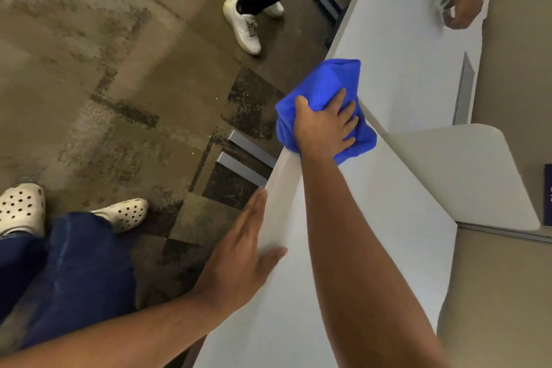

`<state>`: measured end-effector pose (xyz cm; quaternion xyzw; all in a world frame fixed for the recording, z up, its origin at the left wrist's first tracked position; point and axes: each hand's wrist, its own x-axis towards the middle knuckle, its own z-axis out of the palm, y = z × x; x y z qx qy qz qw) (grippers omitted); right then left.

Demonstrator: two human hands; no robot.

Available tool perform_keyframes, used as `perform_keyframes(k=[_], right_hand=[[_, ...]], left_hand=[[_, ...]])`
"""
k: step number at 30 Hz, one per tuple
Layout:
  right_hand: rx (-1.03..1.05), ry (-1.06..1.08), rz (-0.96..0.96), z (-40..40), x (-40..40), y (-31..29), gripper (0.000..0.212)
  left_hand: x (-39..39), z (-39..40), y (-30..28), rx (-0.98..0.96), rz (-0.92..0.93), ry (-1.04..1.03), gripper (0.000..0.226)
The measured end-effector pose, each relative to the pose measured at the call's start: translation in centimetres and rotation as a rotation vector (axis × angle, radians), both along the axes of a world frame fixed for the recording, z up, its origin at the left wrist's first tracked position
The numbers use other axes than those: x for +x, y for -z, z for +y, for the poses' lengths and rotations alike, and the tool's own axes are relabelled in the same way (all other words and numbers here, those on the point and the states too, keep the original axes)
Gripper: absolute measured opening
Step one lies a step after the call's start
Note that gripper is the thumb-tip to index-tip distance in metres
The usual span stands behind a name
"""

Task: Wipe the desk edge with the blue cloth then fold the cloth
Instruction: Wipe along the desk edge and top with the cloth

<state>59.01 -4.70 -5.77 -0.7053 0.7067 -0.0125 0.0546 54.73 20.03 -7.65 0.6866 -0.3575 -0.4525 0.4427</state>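
Right hand clamped over bunched blue cloth, pressing it on left edge of white tabletop, mid-scene. Left hand flat, fingers spread straight, holding nothing, resting on same edge nearer camera. 2nd person's hand far right, gripping blurred clear item. Patterned carpet left.

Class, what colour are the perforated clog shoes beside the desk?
The perforated clog shoes are cream white with dark holes, seen best in the head view.
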Motion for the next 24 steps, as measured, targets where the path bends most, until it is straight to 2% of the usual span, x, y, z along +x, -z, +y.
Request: perform_keyframes(k=[5,12,15,20,24], right_hand=[[-0.052,-0.202,0.076,1.8,-2.2,0.1,0.08],[0.012,-0.312,0.093,8.0,-6.7,-0.5,0.089],[0.041,-0.29,0.091,10.5,-8.3,-0.9,0.089],[0.118,-0.246,0.012,12.0,-8.8,-1.9,0.092],[0.173,-0.192,-0.026,11.5,-7.5,-2.6,0.093]], left_hand=[[0.1,0.1,0.5,-0.073,-0.004,-0.002,0.092],[0.3,-0.2,-0.1,-0.061,-0.105,0.014,0.097],[1.6,0.2,-1.3,-0.024,-0.238,0.155,0.093],[8.8,2.6,-3.5,0.087,-0.496,0.634,0.056],[13.1,0.5,-4.7,0.013,-0.584,0.559,0.048]])
